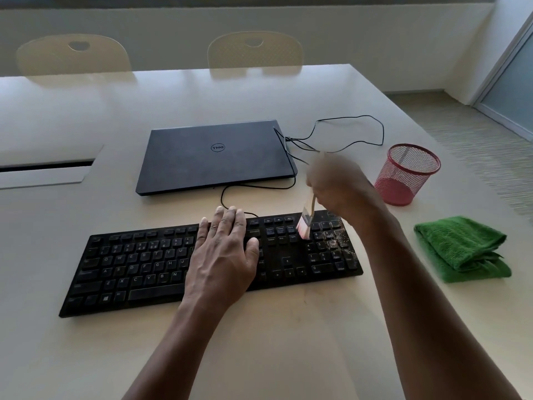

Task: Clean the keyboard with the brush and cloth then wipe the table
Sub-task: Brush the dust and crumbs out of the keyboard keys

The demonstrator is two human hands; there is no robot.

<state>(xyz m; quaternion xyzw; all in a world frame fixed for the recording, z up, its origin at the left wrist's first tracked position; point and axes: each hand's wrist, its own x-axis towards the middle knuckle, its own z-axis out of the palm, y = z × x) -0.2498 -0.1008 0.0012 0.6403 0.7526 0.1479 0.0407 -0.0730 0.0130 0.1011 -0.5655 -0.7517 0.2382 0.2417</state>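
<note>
- The black keyboard (210,264) lies across the middle of the frame on the pale counter (274,336).
- The left hand (223,255) rests flat on its keys, fingers spread and holding nothing.
- The right hand (340,186), blurred, has its fingers closed around the brush (306,220), bristles touching keys beside the dusty number pad.
- The folded green cloth (464,249) sits at right, near a red mesh cup (406,174).
- A closed laptop (216,157) lies above the keyboard.
</note>
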